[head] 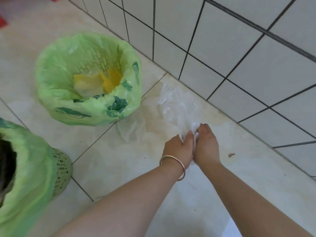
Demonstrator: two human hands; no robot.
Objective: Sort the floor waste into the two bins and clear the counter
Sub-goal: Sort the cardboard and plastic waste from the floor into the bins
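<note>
A crumpled clear plastic bag point(176, 103) lies on the pale floor tiles close to the tiled wall. My left hand point(179, 147) and my right hand point(206, 146) are side by side at its near end, fingers curled round a bunched white bit of the plastic between them. A yellow mesh bin lined with a green bag point(51, 77) stands at the upper left, with yellow and pale waste inside. A second green-lined mesh bin point(34, 168) sits at the left edge, its inside dark.
Another thin clear plastic film point(128, 129) lies on the floor just below the yellow bin. The white tiled wall point(239, 48) runs diagonally on the right. A small brown scrap point(231, 154) lies near the wall's base. Red shapes point(2, 23) show at the far top left.
</note>
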